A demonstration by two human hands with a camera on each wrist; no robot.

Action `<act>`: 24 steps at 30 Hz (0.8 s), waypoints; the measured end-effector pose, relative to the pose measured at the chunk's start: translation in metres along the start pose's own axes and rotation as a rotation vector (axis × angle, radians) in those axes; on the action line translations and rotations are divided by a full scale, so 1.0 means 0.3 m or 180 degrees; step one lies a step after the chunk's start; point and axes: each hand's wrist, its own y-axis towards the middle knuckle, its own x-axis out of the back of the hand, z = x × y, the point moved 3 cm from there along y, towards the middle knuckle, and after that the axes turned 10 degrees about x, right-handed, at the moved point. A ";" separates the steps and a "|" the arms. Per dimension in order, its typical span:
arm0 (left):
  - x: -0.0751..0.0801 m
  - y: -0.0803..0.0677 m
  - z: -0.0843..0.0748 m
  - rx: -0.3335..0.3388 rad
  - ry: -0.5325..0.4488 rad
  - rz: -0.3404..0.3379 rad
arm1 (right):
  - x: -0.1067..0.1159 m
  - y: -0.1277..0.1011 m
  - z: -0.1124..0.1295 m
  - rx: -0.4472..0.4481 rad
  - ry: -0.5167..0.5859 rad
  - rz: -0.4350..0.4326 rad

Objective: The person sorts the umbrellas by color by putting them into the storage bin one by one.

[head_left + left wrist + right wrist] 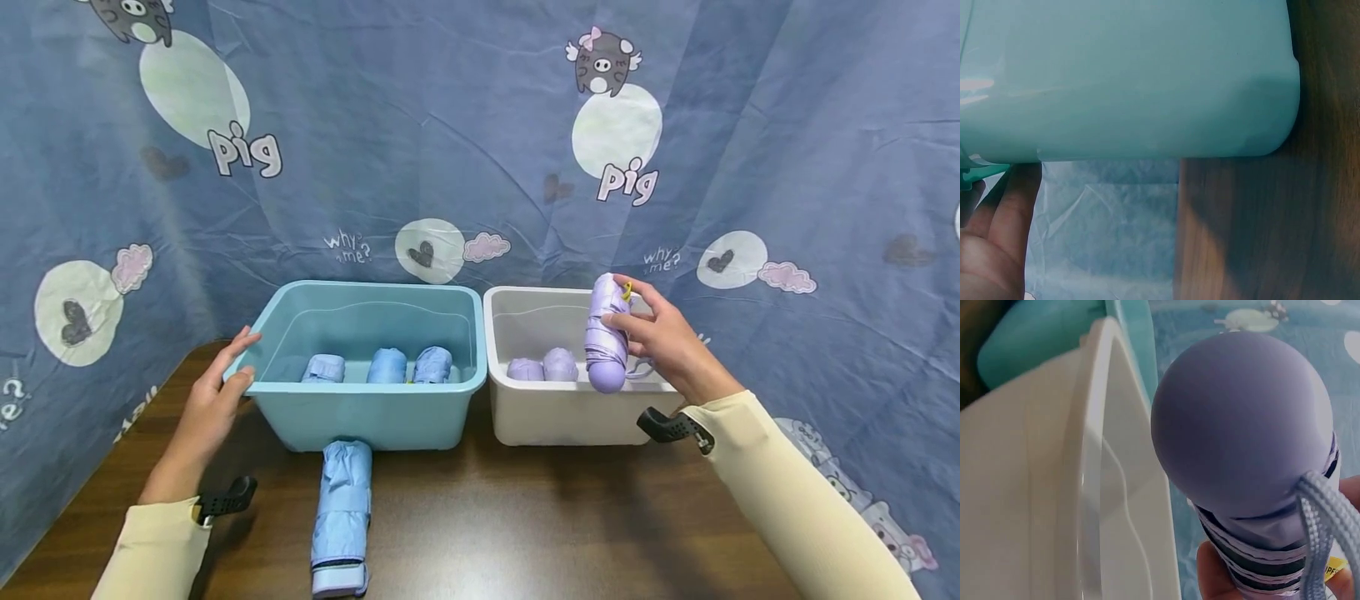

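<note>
My right hand (651, 332) grips a folded purple umbrella (607, 335) upright, handle end down, over the white bin (525, 417). Two more purple umbrellas (542, 367) lie inside that bin. In the right wrist view the purple umbrella's round handle (1241, 419) and its grey wrist strap (1325, 531) fill the frame beside the white bin's rim (1094, 456). My left hand (217, 392) rests on the left rim of the teal bin (360, 421), fingers fairly straight. Three blue umbrellas (386, 365) lie inside it. The teal bin's wall (1129, 75) fills the left wrist view, my fingers (1004, 219) below it.
A folded blue umbrella (342, 517) lies on the dark wooden table (525, 525) in front of the teal bin. A blue cartoon-print cloth (450, 125) hangs behind and drapes both sides. The two bins stand side by side.
</note>
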 end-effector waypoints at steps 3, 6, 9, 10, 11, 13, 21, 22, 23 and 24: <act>0.002 0.000 0.001 -0.0038 0.0024 -0.0036 | 0.010 0.019 -0.012 -0.0016 0.0010 -0.0042; 0.002 0.002 0.004 -0.0024 0.0016 -0.0034 | 0.020 0.034 -0.030 -0.0010 0.0088 -0.0090; 0.000 0.007 0.005 0.0002 -0.0005 -0.0026 | 0.032 0.048 -0.047 -0.0025 0.0157 -0.0152; -0.001 0.008 0.005 0.0002 0.0000 -0.0031 | 0.036 0.052 -0.052 -0.0025 0.0172 -0.0167; -0.002 0.009 0.005 0.0002 0.0007 -0.0036 | 0.040 0.055 -0.056 -0.0030 0.0184 -0.0184; -0.002 0.008 0.004 -0.0002 0.0009 -0.0041 | 0.047 0.062 -0.065 -0.0032 0.0190 -0.0211; -0.002 0.004 0.003 -0.0025 0.0067 -0.0046 | 0.080 0.088 -0.109 0.0077 0.0352 -0.0292; -0.002 0.003 0.003 -0.0033 0.0082 -0.0059 | 0.085 0.092 -0.117 0.0085 0.0353 -0.0295; -0.002 0.003 0.004 -0.0040 0.0093 -0.0072 | 0.089 0.095 -0.126 0.0094 0.0350 -0.0291; -0.003 0.002 0.004 -0.0038 0.0097 -0.0073 | 0.093 0.098 -0.135 0.0095 0.0348 -0.0288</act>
